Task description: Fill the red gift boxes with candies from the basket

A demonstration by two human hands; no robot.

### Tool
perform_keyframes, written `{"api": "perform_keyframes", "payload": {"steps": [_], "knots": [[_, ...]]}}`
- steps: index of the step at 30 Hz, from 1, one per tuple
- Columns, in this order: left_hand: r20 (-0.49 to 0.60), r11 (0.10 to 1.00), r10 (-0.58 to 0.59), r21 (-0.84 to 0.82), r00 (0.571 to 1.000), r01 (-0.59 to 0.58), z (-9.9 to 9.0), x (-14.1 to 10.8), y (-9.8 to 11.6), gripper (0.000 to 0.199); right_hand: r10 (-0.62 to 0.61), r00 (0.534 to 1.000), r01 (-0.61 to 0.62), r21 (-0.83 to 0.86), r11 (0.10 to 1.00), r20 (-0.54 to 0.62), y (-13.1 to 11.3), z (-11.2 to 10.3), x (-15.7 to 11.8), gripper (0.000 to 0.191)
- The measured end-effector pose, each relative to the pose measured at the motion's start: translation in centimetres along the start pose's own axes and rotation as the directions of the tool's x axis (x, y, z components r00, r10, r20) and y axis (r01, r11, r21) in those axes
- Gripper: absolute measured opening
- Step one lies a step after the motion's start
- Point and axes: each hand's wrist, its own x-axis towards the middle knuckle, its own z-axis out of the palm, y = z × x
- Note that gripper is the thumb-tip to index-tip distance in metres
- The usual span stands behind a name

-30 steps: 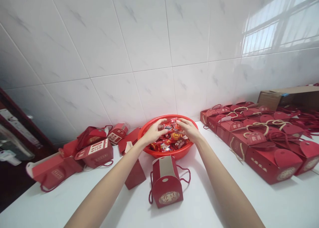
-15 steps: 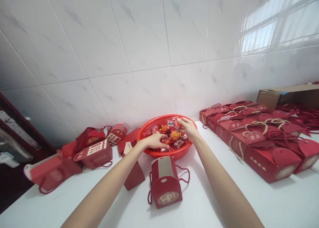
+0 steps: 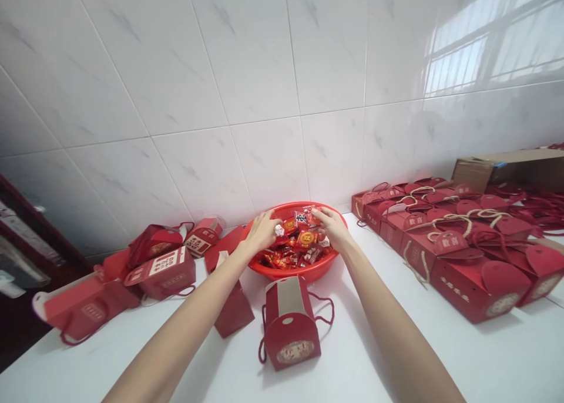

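Note:
Over the left side of a red plastic basket (image 3: pixel 293 272), my left hand (image 3: pixel 261 232) is closed, with a small white-and-red wrapped candy (image 3: pixel 279 230) at its fingertips. My right hand (image 3: pixel 331 227) is at the basket's right side, thumb and fingers pinched on a red candy packet (image 3: pixel 314 217). Several red and gold wrapped candies (image 3: pixel 307 238) fill the basket beneath both hands. In front of it, between my forearms, stands a dark red gift box (image 3: pixel 294 326) with its top open and cord handles at its sides. Another red box (image 3: pixel 234 310) is partly hidden behind my left forearm.
Rows of closed red gift boxes (image 3: pixel 440 244) stand on the right of the white table (image 3: pixel 352 356). A cardboard carton (image 3: pixel 473 173) lies behind them. More red boxes (image 3: pixel 163 272) are heaped at the left. A tiled wall (image 3: pixel 273 162) rises behind the basket.
My left hand has moved left and up within the basket, and a white-and-red candy now shows at its fingertips. My right hand has hardly moved.

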Motion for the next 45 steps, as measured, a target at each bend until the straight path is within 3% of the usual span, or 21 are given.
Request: {"api": "perform_keyframes", "payload": {"steps": [2, 4, 6, 9, 12, 15, 18, 24, 30, 32, 37, 45], "knots": [[0.159, 0.989, 0.111, -0.113, 0.981, -0.093, 0.1, 0.2, 0.6, 0.045, -0.004, 1.000, 0.004, -0.006, 1.000, 0.002, 0.0, 0.0, 0.0, 0.045], [0.357, 0.976, 0.180, -0.185, 0.917, -0.119, 0.3, 0.4, 1.5, 0.041, -0.008, 1.000, 0.008, -0.008, 1.000, 0.005, 0.1, 0.0, 0.0, 0.045], [0.497, 0.984, 0.155, -0.154, 0.854, -0.089, 0.7, 0.5, 2.2, 0.036, -0.008, 1.000, 0.008, -0.009, 1.000, 0.002, 0.0, 0.0, 0.0, 0.045], [0.535, 0.999, 0.033, -0.026, 0.844, -0.023, 1.3, 0.8, 2.6, 0.034, 0.000, 1.000, 0.000, -0.009, 1.000, -0.012, -0.1, 0.1, -0.1, 0.045], [0.506, 0.999, -0.037, 0.047, 0.862, 0.016, 2.0, 1.3, 2.0, 0.050, 0.015, 1.000, -0.015, -0.011, 1.000, -0.014, -0.3, 0.2, -0.3, 0.044], [0.534, 0.999, -0.036, 0.030, 0.845, 0.024, 2.6, 1.7, 1.5, 0.055, 0.020, 1.000, -0.021, -0.015, 1.000, -0.013, -0.4, 0.2, -0.3, 0.042], [0.561, 0.999, -0.009, -0.020, 0.828, 0.025, 3.1, 1.8, 1.4, 0.045, 0.018, 1.000, -0.019, -0.013, 1.000, -0.014, -0.3, 0.2, -0.2, 0.043], [0.508, 0.990, 0.008, -0.126, 0.861, 0.065, 2.9, 1.4, 1.6, 0.045, 0.014, 1.000, -0.014, -0.011, 1.000, -0.005, -0.2, 0.1, -0.1, 0.044], [0.364, 0.943, 0.008, -0.312, 0.931, 0.114, 1.4, 0.5, 1.4, 0.053, 0.010, 1.000, -0.011, -0.012, 1.000, -0.010, -0.3, 0.1, -0.2, 0.043], [0.302, 0.883, 0.017, -0.451, 0.953, 0.127, 0.9, 0.1, 1.1, 0.050, 0.007, 1.000, -0.007, -0.007, 1.000, -0.008, -0.3, 0.1, -0.2, 0.042], [0.173, 0.630, 0.019, -0.767, 0.985, 0.122, -0.1, -1.8, 0.8, 0.049, 0.022, 1.000, -0.022, -0.005, 1.000, 0.000, -0.2, 0.1, -0.3, 0.041], [-0.041, 0.355, -0.039, -0.934, 0.998, -0.025, -2.1, -6.1, 2.6, 0.041, 0.005, 1.000, -0.005, -0.017, 1.000, 0.003, 0.0, 0.1, -0.2, 0.040]]}}
